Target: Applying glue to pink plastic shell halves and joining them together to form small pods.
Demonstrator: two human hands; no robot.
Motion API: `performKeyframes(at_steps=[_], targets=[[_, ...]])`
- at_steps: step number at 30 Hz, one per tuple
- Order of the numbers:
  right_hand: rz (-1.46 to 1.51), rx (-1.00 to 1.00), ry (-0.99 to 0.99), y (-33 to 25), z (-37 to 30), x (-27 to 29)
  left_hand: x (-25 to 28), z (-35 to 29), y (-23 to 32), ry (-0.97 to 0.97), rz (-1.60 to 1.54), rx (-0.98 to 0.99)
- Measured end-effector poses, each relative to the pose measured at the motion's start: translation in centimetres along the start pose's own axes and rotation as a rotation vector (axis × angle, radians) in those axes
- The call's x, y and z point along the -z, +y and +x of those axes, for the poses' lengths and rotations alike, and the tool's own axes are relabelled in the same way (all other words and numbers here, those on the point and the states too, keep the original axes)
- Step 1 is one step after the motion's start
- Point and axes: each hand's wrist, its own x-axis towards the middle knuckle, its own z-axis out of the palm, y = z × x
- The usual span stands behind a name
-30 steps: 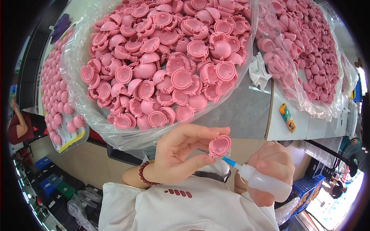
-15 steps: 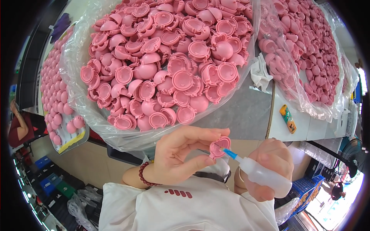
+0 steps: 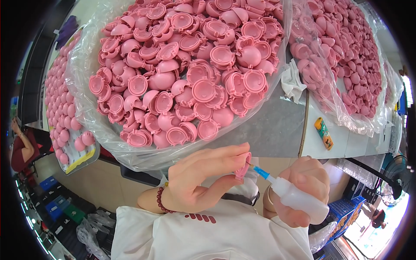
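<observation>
Between the thumb and fingers of my left hand (image 3: 203,175) is a pink plastic half shell (image 3: 243,166), turned nearly edge-on. My right hand (image 3: 303,186) is wrapped round a white squeeze bottle (image 3: 299,200) with a blue needle tip (image 3: 260,172). The tip points left at the shell's open side; whether it touches cannot be made out. Beyond my hands, a heap of pink half shells (image 3: 203,90) lies in a clear plastic bag (image 3: 130,154) on the grey table (image 3: 273,130).
At the right is a second bag of pink shells (image 3: 346,65). A crumpled white tissue (image 3: 293,82) and a green-and-orange lighter (image 3: 323,133) lie nearer. On the left, a tray (image 3: 82,161) bears rows of pink balls. Another person's arm (image 3: 26,141) shows at the far left.
My left hand has turned the half shell from facing the bottle's tip to nearly edge-on. The squeeze bottle has barely moved.
</observation>
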Motion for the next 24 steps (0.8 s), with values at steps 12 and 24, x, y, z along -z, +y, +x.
performKeyframes(at_steps=[12, 24], targets=[[-0.618, -0.619, 0.621, 5.6, -2.7, 15.6, 0.4, 0.9, -0.2, -0.035, -1.001, 0.387], [-0.847, 0.138, 0.555, 2.2, 2.5, 13.7, 0.9, 1.2, 0.7, -0.126, -1.070, 0.406]])
